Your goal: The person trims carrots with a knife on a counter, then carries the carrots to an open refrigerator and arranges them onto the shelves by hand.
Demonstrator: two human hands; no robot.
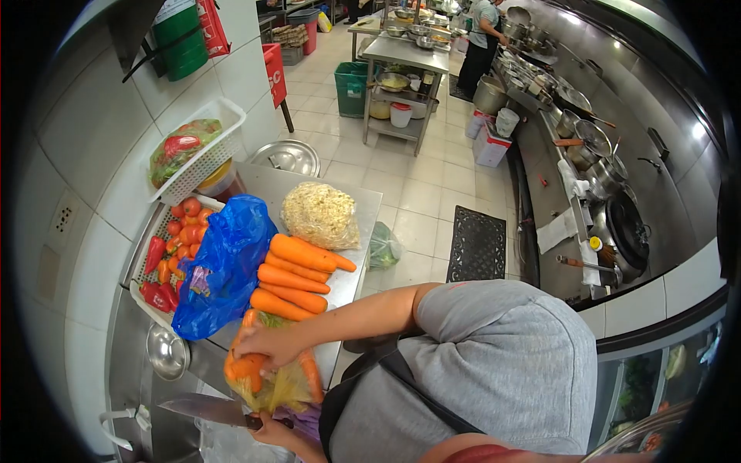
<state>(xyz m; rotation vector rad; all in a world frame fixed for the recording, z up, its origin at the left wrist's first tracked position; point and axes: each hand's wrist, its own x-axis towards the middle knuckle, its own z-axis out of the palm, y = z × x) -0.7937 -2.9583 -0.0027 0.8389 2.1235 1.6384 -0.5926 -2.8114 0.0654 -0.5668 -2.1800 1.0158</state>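
My left hand (272,430) is closed around the dark handle of a kitchen knife (204,409), its broad blade pointing left. Just above it, my right hand (270,345) reaches into a thin yellowish plastic bag (285,393) of carrots, fingers curled over a carrot (247,373); the fingertips are partly hidden. Several large loose carrots (293,278) lie side by side on the steel table beyond that hand. A blue plastic bag (228,258) lies to their left, and a clear bag of pale chopped pieces (320,214) sits at their far end.
Tomatoes and red peppers fill a white basket (143,266) by the tiled wall. Above stands another white basket (197,174) with bagged vegetables. A metal bowl (167,351) sits left of my hands. Across the aisle, pots line a stove (559,185), where another person (485,35) stands.
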